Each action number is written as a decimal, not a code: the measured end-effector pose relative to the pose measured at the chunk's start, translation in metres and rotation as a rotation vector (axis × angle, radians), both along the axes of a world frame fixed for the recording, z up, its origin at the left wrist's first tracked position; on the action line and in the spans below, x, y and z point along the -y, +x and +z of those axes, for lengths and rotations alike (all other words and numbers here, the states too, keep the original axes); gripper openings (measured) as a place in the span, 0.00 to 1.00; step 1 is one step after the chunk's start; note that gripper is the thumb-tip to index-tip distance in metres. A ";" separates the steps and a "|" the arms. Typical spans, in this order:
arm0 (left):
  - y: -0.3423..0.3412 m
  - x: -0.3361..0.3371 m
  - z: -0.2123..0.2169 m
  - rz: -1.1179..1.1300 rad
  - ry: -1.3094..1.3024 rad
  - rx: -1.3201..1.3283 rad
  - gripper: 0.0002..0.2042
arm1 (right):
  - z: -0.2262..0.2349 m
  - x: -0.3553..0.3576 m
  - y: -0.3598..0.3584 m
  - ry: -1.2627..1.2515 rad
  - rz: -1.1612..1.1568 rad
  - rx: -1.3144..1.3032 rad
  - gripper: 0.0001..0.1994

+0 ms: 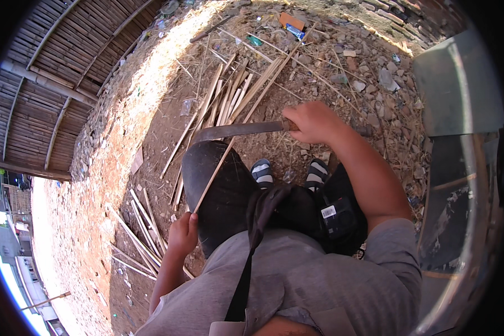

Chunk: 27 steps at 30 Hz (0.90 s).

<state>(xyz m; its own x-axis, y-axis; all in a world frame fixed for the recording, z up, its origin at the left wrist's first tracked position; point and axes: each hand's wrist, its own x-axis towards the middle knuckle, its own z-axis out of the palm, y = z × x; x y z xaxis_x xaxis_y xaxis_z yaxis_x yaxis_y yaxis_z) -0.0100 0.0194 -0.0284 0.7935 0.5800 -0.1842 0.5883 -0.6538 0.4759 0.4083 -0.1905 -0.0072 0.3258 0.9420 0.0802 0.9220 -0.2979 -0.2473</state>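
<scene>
My right hand [313, 122] grips the handle of a long dark blade [235, 130] that lies flat, pointing left across my raised knee. My left hand [183, 233] holds the near end of a long thin bamboo strip [246, 112], which runs up and to the right over my black-trousered knee [218, 185] and passes under the blade. My feet in striped sandals [262, 172] rest on the dirt below the blade.
A bundle of split bamboo strips [232, 92] lies on the ground ahead, more strips [143, 229] at my left. Stones and litter [369, 73] cover the dirt at right. A bamboo wall [45, 84] stands left, a metal sheet [459, 84] right.
</scene>
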 end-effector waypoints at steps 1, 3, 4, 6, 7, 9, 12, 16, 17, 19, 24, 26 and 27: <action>0.000 0.000 0.001 -0.004 0.002 0.000 0.24 | 0.001 -0.001 -0.001 -0.011 -0.003 0.002 0.16; 0.001 0.001 0.001 -0.009 0.000 0.002 0.24 | 0.001 -0.002 -0.002 -0.030 -0.009 -0.002 0.17; 0.002 0.000 0.001 -0.009 -0.003 0.003 0.24 | -0.001 -0.003 -0.002 -0.035 -0.012 -0.010 0.17; 0.001 0.001 0.000 -0.004 0.008 0.010 0.25 | 0.000 -0.005 -0.003 -0.040 -0.019 -0.023 0.16; -0.001 0.002 -0.001 0.002 0.021 0.016 0.25 | 0.002 -0.007 -0.005 -0.039 -0.024 -0.028 0.16; -0.001 0.002 -0.004 0.001 0.032 0.020 0.25 | 0.003 -0.006 -0.006 -0.038 -0.044 -0.042 0.16; 0.000 0.003 -0.005 -0.006 0.038 0.020 0.24 | 0.002 -0.005 -0.007 -0.040 -0.074 -0.082 0.14; 0.000 0.001 -0.007 -0.020 0.051 0.031 0.24 | 0.004 -0.007 -0.005 -0.076 -0.104 -0.179 0.12; 0.000 0.000 -0.008 -0.023 0.053 0.037 0.23 | 0.006 -0.008 -0.004 -0.089 -0.110 -0.205 0.12; -0.001 -0.004 -0.009 -0.030 0.031 0.052 0.23 | -0.001 -0.010 -0.002 -0.046 -0.067 -0.216 0.12; 0.000 -0.004 -0.002 -0.046 0.048 0.005 0.24 | 0.004 -0.016 -0.011 -0.085 -0.054 -0.155 0.12; -0.001 -0.006 -0.006 -0.059 0.068 0.007 0.24 | -0.008 -0.018 -0.002 -0.089 -0.079 -0.181 0.12; -0.004 -0.007 -0.009 -0.064 0.064 0.010 0.24 | -0.014 -0.016 0.006 -0.086 -0.147 -0.271 0.13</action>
